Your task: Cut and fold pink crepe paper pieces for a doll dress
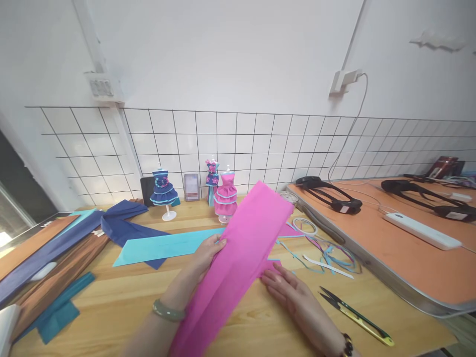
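A long folded strip of pink crepe paper [238, 258] slants up across the middle of the head view. My left hand [208, 253] grips its left edge, thumb lying over the front. At the strip's right edge, my right hand [286, 287] is open, fingers stretched out and close to the paper; whether they touch it I cannot tell. Behind the strip lies a light blue strip [163, 248], partly hidden by the pink one. To the right of my right hand rest yellow-handled thread snips [355, 315]. Thin blue and white scraps [329, 263] lie beyond them.
Small dress forms stand at the back, one in a blue dress [163, 188], one in a pink dress [225, 196]. Dark blue [126, 223], brown [70, 267] and teal [59, 307] strips lie left. A raised orange table [390, 253] borders the right, holding black headsets [329, 193].
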{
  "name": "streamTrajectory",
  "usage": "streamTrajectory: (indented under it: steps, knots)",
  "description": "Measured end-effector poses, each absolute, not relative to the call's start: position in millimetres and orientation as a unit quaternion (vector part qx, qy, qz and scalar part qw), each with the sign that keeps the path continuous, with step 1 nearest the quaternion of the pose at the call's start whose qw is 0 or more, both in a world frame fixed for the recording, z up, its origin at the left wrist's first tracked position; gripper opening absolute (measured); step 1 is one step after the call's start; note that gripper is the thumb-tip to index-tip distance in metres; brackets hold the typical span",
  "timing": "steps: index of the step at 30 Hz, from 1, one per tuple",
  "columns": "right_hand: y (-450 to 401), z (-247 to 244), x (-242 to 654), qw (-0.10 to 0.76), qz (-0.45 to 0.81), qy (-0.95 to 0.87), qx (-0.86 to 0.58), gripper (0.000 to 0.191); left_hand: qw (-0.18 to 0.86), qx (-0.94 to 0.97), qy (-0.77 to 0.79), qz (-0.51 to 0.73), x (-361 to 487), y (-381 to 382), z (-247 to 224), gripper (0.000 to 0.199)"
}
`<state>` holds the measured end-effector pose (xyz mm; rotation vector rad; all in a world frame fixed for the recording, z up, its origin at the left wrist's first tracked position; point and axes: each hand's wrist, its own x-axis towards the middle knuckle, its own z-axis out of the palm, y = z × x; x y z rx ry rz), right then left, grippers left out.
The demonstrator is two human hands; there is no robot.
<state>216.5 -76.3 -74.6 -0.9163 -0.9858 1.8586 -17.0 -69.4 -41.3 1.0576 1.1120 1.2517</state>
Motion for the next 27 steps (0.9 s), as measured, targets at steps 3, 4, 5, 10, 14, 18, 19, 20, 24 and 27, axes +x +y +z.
streamTrajectory:
  steps: [3,4,5,10,14,18,19,20,24,27]
  knots:
    - [-79.2,-68.3,199.1,0.374,0.785,-0.384,-0.310,0.055,0.586,0.351,0.458,0.570,-3.4,-68.5,-48.4,0.025]
    - [-80.4,-67.6,195.1,0.362,0.797,-0.385,-0.293,0.048,0.601,0.330,0.449,0.573,-0.4,-67.9,-51.9,0.024]
    - [-81.5,-67.6,192.1,0.351,0.805,-0.386,-0.281,0.042,0.619,0.316,0.432,0.575,2.0,-66.9,-55.7,0.022]
    - [-84.2,-73.3,188.9,0.330,0.811,-0.390,-0.284,0.027,0.638,0.266,0.402,0.601,7.4,-60.9,-70.1,0.013]
    - [-78.0,-77.7,193.4,0.335,0.786,-0.401,-0.330,0.029,0.654,0.247,0.387,0.601,8.4,-58.6,-74.1,0.015]
    - [-63.3,-82.0,200.8,0.346,0.745,-0.424,-0.382,0.035,0.680,0.283,0.377,0.561,6.1,-60.9,-75.7,0.030]
    - [-58.9,-83.1,203.2,0.353,0.730,-0.434,-0.393,0.036,0.685,0.295,0.385,0.543,5.3,-61.8,-75.9,0.033]
    - [-54.5,-84.1,205.7,0.365,0.711,-0.445,-0.404,0.037,0.689,0.308,0.394,0.524,4.7,-62.7,-76.2,0.036]
    - [-39.5,-86.5,217.9,0.406,0.588,-0.511,-0.478,0.046,0.684,0.348,0.443,0.463,5.4,-64.4,-79.4,0.048]
    - [-35.7,-86.5,228.4,0.411,0.525,-0.539,-0.516,0.054,0.662,0.361,0.485,0.443,8.9,-64.2,-83.5,0.059]
